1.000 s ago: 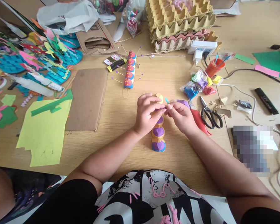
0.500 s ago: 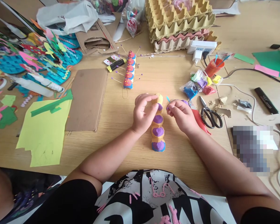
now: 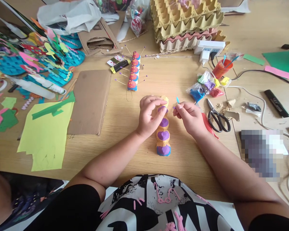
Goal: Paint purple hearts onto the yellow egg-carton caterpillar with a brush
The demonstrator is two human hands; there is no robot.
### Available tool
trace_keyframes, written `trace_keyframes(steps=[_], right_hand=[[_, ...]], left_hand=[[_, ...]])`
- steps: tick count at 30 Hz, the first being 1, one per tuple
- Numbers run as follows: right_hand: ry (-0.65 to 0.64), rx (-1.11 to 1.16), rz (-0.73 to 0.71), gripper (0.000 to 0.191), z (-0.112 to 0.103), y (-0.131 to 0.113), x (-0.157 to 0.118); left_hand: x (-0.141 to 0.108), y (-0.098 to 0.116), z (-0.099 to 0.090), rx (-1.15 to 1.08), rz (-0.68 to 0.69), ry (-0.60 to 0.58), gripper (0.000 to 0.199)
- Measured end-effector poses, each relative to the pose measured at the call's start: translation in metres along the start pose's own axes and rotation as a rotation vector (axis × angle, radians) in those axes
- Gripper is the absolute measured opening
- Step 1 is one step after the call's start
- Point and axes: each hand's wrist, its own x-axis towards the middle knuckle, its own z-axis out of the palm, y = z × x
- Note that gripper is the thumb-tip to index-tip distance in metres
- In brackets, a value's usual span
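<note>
On the wooden surface (image 3: 125, 141), the purple-and-orange strip (image 3: 163, 135) is laid lengthwise in the middle of the frame, probably so that it can be reached by both hands. A small purple piece (image 3: 174, 107) is clamped in the right hand (image 3: 189, 117) by the fingertips, seemingly because of its small size; a blue stick (image 3: 177, 99) is seen above this grip. The left hand (image 3: 149, 116) is arched by the strip's upper end; whether its fingertips are closed on anything cannot be told.
</note>
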Motion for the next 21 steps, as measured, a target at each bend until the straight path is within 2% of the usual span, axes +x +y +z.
trace_keyframes(steps=[5, 9, 16, 21], right_hand=[[-0.088, -0.109, -0.041, 0.074, 0.001, -0.008, -0.0032], [-0.123, -0.139, -0.055, 0.077, 0.0007, -0.0095, -0.0036], [-0.112, -0.096, -0.032, 0.065, 0.001, -0.0091, -0.0027], [-0.149, -0.155, -0.036, 0.073, 0.0016, -0.0104, -0.004]], left_hand=[[-0.0038, -0.0035, 0.0034, 0.049, 0.114, -0.081, 0.016], [-0.0051, -0.0065, 0.0037, 0.035, 0.091, -0.058, 0.011], [-0.0024, -0.0094, -0.0006, 0.13, -0.048, -0.086, 0.039], [-0.0032, -0.0081, 0.0008, 0.105, -0.035, -0.05, 0.039]])
